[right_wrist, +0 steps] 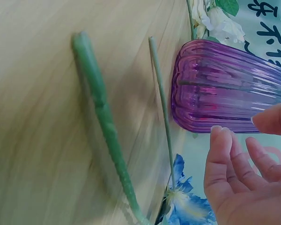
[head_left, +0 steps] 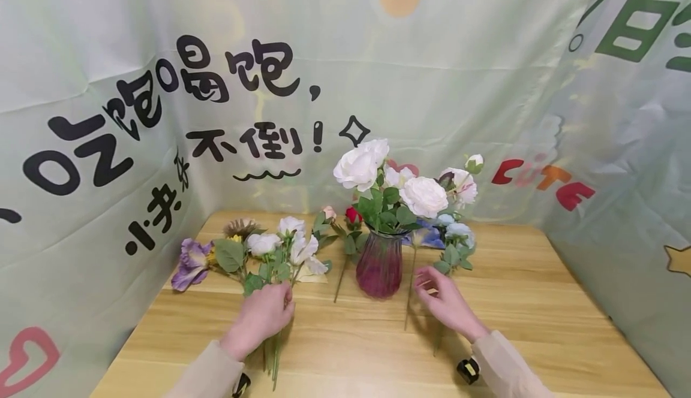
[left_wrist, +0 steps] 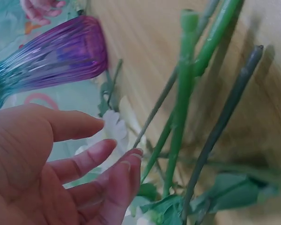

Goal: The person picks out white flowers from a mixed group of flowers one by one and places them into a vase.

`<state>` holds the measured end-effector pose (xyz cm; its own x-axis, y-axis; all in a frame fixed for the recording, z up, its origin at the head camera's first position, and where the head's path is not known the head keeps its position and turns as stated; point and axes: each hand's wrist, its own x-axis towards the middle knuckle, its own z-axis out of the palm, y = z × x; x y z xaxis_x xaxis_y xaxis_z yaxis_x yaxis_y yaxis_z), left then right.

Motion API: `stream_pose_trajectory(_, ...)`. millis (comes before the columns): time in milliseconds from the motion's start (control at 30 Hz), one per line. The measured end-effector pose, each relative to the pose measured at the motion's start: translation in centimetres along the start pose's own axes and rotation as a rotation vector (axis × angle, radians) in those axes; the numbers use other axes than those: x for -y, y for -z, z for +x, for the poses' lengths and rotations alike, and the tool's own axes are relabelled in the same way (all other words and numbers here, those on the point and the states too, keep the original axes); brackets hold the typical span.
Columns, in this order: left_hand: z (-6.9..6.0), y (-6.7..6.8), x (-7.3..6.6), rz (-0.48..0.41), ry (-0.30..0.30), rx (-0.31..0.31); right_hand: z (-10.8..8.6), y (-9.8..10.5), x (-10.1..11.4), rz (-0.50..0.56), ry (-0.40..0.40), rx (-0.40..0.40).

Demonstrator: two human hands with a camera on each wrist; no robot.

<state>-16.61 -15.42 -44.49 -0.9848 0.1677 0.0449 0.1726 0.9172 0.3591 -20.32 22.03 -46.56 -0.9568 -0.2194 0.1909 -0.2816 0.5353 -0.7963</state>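
Observation:
A ribbed purple glass vase (head_left: 379,266) stands upright on the table, holding white roses (head_left: 424,196) with green leaves. My left hand (head_left: 263,315) hovers at the stems (left_wrist: 182,103) of a bunch of white flowers (head_left: 264,244) lying to the vase's left. In the left wrist view its thumb and fingers are loosely bent and apart, with no stem between them. To the right of the vase is my right hand (head_left: 445,301), fingers relaxed and holding nothing. Beside it lie a blue flower (right_wrist: 185,204) with a thin stem and light-blue flowers (head_left: 459,235) with a thicker stem (right_wrist: 103,112).
A purple iris-like flower (head_left: 190,264) and a brownish bloom (head_left: 241,226) lie at the table's left. Behind the vase is a red rosebud (head_left: 353,215). Printed cloth (head_left: 459,86) encloses the wooden table (head_left: 345,350) at the back and sides.

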Motion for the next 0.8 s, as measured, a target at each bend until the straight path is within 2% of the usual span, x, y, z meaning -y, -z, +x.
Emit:
stream_pose_trajectory(200, 0.5, -0.9, -0.2, 0.018, 0.034, 0.055, 0.3, -0.4, 0.5, -0.002, -0.027, -0.008)
stream_pose_trajectory(300, 0.9, -1.2, -0.2, 0.033, 0.031, 0.067, 0.7, -0.6, 0.9, -0.002, -0.042, -0.036)
stream_pose_trajectory(433, 1.3, -1.6, -0.2, 0.029, 0.036, 0.07, 1.8, -1.1, 1.2, 0.021, -0.022, -0.054)
stream_pose_trajectory(667, 1.9, -1.9, 0.2, -0.053, 0.049, 0.036, 4.1, -1.8, 2.2, 0.079, 0.012, -0.024)
stream_pose_trajectory(800, 2.1, -1.8, 0.4, -0.139, 0.051, 0.018, 4.9, -2.1, 2.9, 0.092, -0.015, 0.018)
